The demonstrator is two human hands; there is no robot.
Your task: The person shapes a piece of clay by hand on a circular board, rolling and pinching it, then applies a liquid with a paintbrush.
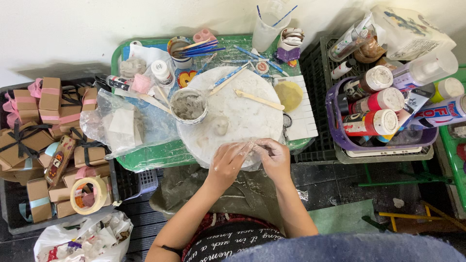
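Left hand (228, 162): fingers curled, pinching a small pale lump of clay (250, 147) at the near edge of the round white board (242, 109).
Right hand (274, 156): fingers bent inward, closed on the same lump from the right; both hands smeared with grey clay.
Lump of clay: held between the two hands, just over the near rim of the board; shape mostly hidden by fingers, so cannot tell how formed.
Done so far: one small shaped clay piece (221, 126) standing on the board, near its middle.
Left to do: judged early to midway, since the lump in hand looks rough and unfinished.
Bowl of wet clay (189, 105): at the left edge of the board, partly full.
Wooden tool (259, 100): lying untouched on the far right part of the board.
Yellow sponge (288, 95): right of the board, apart from the hands.
Green table (145, 157): under the board.
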